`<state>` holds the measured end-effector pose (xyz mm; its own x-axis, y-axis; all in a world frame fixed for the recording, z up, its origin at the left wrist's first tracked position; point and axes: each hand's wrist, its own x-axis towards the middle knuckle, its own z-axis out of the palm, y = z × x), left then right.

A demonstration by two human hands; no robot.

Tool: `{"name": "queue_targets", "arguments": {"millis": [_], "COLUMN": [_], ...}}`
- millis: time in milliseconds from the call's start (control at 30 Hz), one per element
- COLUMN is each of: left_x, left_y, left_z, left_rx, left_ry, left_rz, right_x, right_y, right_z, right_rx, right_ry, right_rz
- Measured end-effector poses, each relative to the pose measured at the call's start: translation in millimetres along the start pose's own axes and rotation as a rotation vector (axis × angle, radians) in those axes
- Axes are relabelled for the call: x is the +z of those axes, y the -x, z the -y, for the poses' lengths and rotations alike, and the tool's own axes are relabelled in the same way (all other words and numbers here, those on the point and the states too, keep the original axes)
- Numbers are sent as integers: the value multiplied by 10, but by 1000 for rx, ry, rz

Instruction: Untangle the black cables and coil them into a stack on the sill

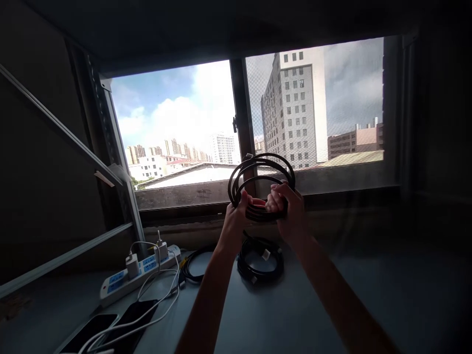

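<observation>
A coil of black cable (263, 160) is held up in front of the window, wound in several loops. My left hand (239, 209) grips its lower left side, with the thumb pointing up along the loops. On the coil's right side, my right hand (289, 204) is closed around the strands, fingers curled inward. Below my hands, a second coil of black cable (260, 278) with pale connector ends lies on the table. Behind my left forearm lies another black cable coil (193, 270), partly hidden.
A white power strip (142, 275) with two plugged-in chargers sits at the left. White charging cables (158, 314) run from it across two dark phones (127, 322). Metal shelf bars (66, 125) cross the left side. The window (241, 128) stands behind the table (258, 319).
</observation>
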<state>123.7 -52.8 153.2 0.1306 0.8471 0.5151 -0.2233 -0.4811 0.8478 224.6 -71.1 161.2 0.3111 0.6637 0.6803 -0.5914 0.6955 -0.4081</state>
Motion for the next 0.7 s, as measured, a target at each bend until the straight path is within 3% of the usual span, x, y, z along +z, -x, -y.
{"name": "queue_targets", "arguments": {"millis": [133, 267, 367, 533, 700], "left_x": [-3, -49, -74, -77, -69], "left_y": [-36, -59, -44, -4, -15], "left_z": [0, -48, -96, -153, -148], "left_rx": [127, 278, 297, 271, 228], "left_ry": [-143, -352, -327, -368, -382], "left_rz": [-151, -237, -227, -218, -175], "right_x": [-113, -172, -162, -122, -126], "right_y": [-63, -45, -21, -19, -8], "right_z": [35, 161, 205, 205, 241], "right_rx": [-212, -444, -488, -591, -574], "right_ry": [412, 746, 797, 840, 868], "right_rz": [31, 226, 352, 347, 416]}}
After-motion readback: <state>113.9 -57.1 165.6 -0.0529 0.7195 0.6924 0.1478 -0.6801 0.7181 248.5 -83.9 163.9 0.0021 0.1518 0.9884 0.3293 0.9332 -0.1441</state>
